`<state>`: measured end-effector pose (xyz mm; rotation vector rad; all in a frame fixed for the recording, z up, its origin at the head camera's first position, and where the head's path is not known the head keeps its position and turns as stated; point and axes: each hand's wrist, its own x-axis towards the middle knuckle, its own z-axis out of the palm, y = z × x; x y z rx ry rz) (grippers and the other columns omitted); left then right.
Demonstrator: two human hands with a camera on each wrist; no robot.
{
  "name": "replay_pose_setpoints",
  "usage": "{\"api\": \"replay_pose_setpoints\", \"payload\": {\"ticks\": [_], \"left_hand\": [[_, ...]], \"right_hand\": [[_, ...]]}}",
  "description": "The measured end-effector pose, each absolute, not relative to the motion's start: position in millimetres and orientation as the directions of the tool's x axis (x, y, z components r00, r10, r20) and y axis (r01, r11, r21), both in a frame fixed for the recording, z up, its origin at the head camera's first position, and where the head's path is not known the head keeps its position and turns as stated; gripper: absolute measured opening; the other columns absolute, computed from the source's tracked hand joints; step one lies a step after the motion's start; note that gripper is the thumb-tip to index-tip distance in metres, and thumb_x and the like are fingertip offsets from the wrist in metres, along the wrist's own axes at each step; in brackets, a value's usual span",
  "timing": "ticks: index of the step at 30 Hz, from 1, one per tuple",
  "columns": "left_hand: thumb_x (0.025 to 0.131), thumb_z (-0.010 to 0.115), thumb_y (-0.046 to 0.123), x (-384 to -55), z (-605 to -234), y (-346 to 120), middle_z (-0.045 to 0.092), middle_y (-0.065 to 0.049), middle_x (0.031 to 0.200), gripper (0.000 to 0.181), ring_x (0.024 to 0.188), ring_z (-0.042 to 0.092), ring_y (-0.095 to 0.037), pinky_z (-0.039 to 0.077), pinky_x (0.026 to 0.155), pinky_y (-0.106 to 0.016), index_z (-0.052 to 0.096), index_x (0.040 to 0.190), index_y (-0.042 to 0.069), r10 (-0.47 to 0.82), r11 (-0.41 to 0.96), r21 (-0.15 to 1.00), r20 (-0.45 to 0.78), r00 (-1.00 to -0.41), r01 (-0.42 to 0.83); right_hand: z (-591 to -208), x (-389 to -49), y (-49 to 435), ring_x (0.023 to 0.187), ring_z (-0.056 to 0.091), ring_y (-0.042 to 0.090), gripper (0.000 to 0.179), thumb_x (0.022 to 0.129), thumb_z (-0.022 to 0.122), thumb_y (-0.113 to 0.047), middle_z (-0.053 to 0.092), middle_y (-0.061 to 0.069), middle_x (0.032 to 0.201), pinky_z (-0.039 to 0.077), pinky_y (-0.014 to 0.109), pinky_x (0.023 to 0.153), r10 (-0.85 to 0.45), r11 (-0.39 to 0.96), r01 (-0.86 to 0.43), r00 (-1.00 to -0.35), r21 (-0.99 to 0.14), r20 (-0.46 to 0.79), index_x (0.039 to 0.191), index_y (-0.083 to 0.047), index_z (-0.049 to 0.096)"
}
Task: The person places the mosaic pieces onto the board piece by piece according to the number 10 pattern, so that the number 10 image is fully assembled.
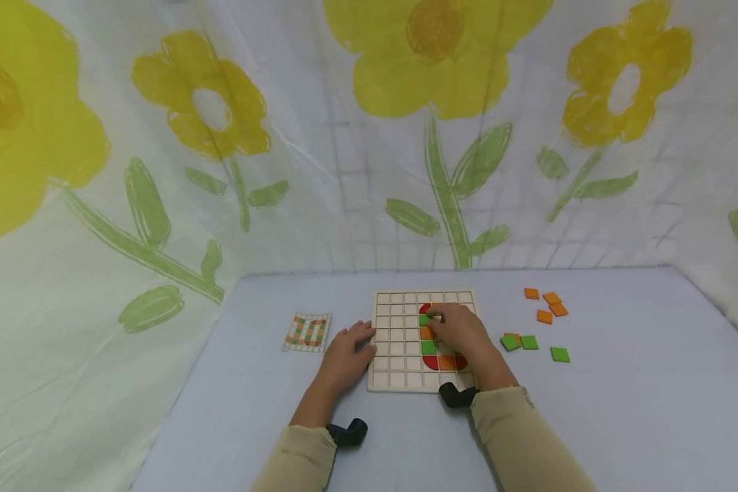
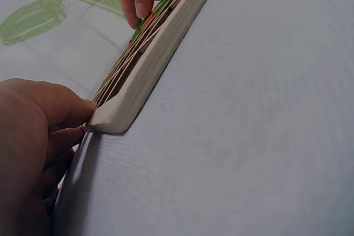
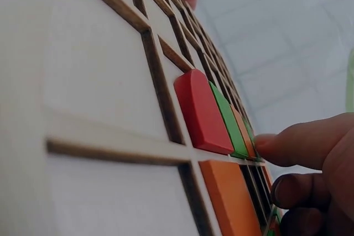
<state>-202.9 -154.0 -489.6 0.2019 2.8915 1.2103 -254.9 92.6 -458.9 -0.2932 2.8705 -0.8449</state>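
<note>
A wooden grid board [image 1: 396, 376] lies on the table with red, orange and green tiles set in its right part. My right hand [image 1: 464, 331] is over the board, thumb and finger pinching a green tile [image 1: 424, 320] in the upper part of a column. Below it in that column sit an orange tile [image 1: 427, 333], another green tile [image 1: 428, 348] and a rounded red tile [image 3: 202, 114]. My left hand [image 1: 346, 352] touches the board's left edge with loosely spread fingers; its thumb [image 2: 69, 106] lies at the corner in the left wrist view.
Several loose orange tiles [image 1: 544, 317] and green tiles [image 1: 529, 342] lie right of the board. A pattern card [image 1: 307, 333] with a coloured grid lies to the left. Behind the table [image 1: 627, 383] hangs a curtain [image 1: 307, 225] with painted flowers.
</note>
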Motion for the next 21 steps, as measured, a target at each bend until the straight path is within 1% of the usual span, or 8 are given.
{"api": "replay_pose_setpoints", "payload": {"ticks": [2,6,10,14,16,18,21], "left_hand": [[0.096,0.061,0.025,-202.5,-489.7,-153.9,0.052,-0.002,0.147,0.039,0.143,0.039,-0.023,0.022,0.124,-0.046,0.063,0.133,0.012,0.116,0.693,0.712,0.042,-0.992,0.111],[0.095,0.062,0.025,-202.4,-489.7,-153.7,0.052,-0.001,0.147,0.039,0.143,0.039,-0.023,0.022,0.124,-0.046,0.063,0.132,0.012,0.114,0.698,0.707,0.048,-0.992,0.114],[0.095,0.062,0.026,-202.9,-490.5,-153.8,0.052,0.0,0.147,0.039,0.143,0.039,-0.022,0.021,0.124,-0.045,0.063,0.132,0.013,0.109,0.707,0.698,0.047,-0.993,0.111],[0.095,0.062,0.026,-203.0,-490.5,-153.6,0.053,-0.001,0.146,0.039,0.143,0.039,-0.022,0.021,0.124,-0.045,0.063,0.132,0.012,0.109,0.698,0.707,0.051,-0.993,0.113],[0.095,0.062,0.025,-202.9,-490.5,-153.5,0.053,-0.002,0.146,0.039,0.143,0.04,-0.023,0.022,0.124,-0.046,0.063,0.132,0.012,0.112,0.695,0.709,0.057,-0.992,0.119],[0.095,0.062,0.025,-202.6,-490.5,-153.3,0.052,-0.001,0.147,0.039,0.143,0.039,-0.023,0.021,0.124,-0.046,0.063,0.132,0.012,0.112,0.698,0.706,0.053,-0.992,0.116],[0.096,0.061,0.026,-202.3,-490.1,-153.1,0.052,0.0,0.147,0.039,0.143,0.039,-0.022,0.021,0.124,-0.046,0.063,0.132,0.013,0.111,0.705,0.7,0.049,-0.993,0.113]], "right_hand": [[-459.3,-254.4,92.9,0.077,0.057,0.018,0.03,0.096,0.062,-0.026,0.071,0.006,0.101,0.051,0.035,0.066,-0.227,0.827,-0.151,-0.971,-0.541,-0.076,0.124,-0.017,0.07],[-460.6,-254.7,92.8,0.075,0.055,0.018,0.03,0.096,0.061,-0.024,0.071,0.007,0.103,0.049,0.032,0.064,-0.226,0.831,-0.156,-0.972,-0.533,-0.068,0.124,-0.017,0.07],[-460.0,-255.2,92.5,0.071,0.053,0.018,0.03,0.095,0.06,-0.023,0.07,0.004,0.097,0.044,0.03,0.061,-0.218,0.827,-0.146,-0.973,-0.543,-0.07,0.123,-0.018,0.07],[-458.4,-255.7,93.5,0.074,0.054,0.019,0.028,0.095,0.062,-0.024,0.069,0.003,0.094,0.046,0.032,0.063,-0.208,0.821,-0.136,-0.976,-0.555,-0.068,0.121,-0.019,0.071],[-458.4,-255.9,94.5,0.077,0.055,0.019,0.027,0.095,0.063,-0.025,0.069,0.003,0.097,0.048,0.032,0.066,-0.206,0.819,-0.138,-0.977,-0.557,-0.062,0.12,-0.02,0.072],[-457.8,-255.5,95.6,0.075,0.055,0.019,0.027,0.094,0.064,-0.026,0.068,0.003,0.092,0.047,0.032,0.064,-0.206,0.813,-0.133,-0.976,-0.567,-0.065,0.12,-0.019,0.072],[-456.7,-255.3,98.2,0.074,0.055,0.019,0.028,0.094,0.064,-0.025,0.068,0.003,0.09,0.047,0.032,0.062,-0.205,0.809,-0.131,-0.976,-0.574,-0.067,0.12,-0.019,0.072]]}}
